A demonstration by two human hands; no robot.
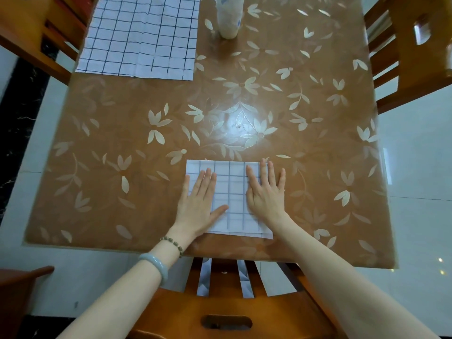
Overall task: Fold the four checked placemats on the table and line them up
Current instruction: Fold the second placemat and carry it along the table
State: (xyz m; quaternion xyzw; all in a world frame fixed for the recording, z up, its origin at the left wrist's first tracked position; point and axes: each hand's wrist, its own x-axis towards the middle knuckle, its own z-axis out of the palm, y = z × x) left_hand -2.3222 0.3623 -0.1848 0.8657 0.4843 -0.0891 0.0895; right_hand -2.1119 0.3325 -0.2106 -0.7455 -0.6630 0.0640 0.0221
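We press the folded placemat (229, 192) flat, left hand (198, 204) and right hand (265, 192) with grip apart; we should smooth outward, keeping edges square.

Folded checked placemat (230, 192), white with dark grid, flat by tabletop's (293, 143) near edge; unfolded placemat (139, 37) spread at far left corner.

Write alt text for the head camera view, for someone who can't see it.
A person's left hand and right hand press flat on a folded checked placemat near the front edge of a brown floral table. At the far left lies unfolded checked cloth, with a white container to its right.
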